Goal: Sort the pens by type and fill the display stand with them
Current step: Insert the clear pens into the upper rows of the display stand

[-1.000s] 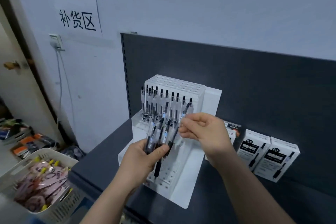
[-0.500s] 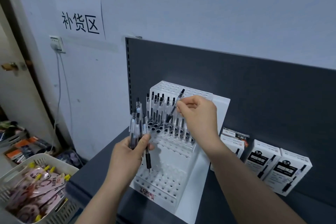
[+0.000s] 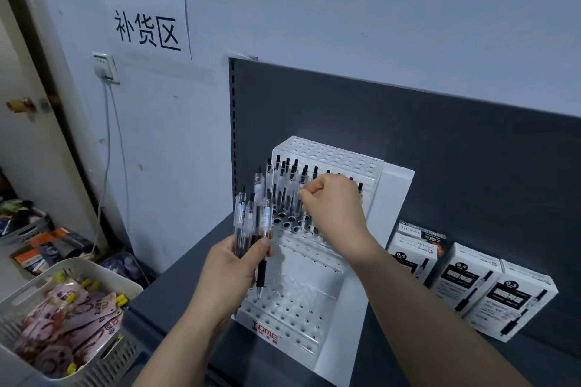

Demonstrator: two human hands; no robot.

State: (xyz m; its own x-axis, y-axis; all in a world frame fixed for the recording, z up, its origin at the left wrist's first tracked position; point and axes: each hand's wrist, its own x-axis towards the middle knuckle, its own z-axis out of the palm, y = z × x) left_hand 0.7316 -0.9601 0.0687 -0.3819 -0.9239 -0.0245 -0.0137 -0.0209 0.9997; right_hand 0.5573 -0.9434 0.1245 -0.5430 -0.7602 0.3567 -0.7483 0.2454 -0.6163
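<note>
Pens [image 3: 254,217]: a fanned bundle, gripped by the left hand [image 3: 232,273], fingers and thumb wrapped round the lower barrels, caps up.

Risk 1: one pen of the bundle sits lower than the rest, with its dark grip and tip hanging below the fingers. A slacker hold would probably let it drop onto the display stand [image 3: 292,314] directly under the hand.

Risk 2: the right hand [image 3: 333,207] is further back, fingertips [image 3: 306,195] curled and pinched on a single pen [image 3: 303,181] in the filled back row. Most of the barrel is hidden, so I cannot tell how deep it sits. Standing pens crowd both sides of the fingers, so a sideways knuckle could tilt them, or the tip could miss its hole.

Risk 3: pen types are too small to tell apart, so a wrong row is possible.

Surface: a dark grey shelf [image 3: 176,280], with the stand's lower tiers unfilled beneath both hands. Left of and below the left fingers is a white basket [image 3: 78,264] of pink packets. Right of the right wrist are white pen boxes [image 3: 465,283].

Room: behind the stand is a dark back panel [image 3: 440,151], then a pale wall with a paper sign [image 3: 147,28] and a socket [image 3: 105,69] with a cable.
</note>
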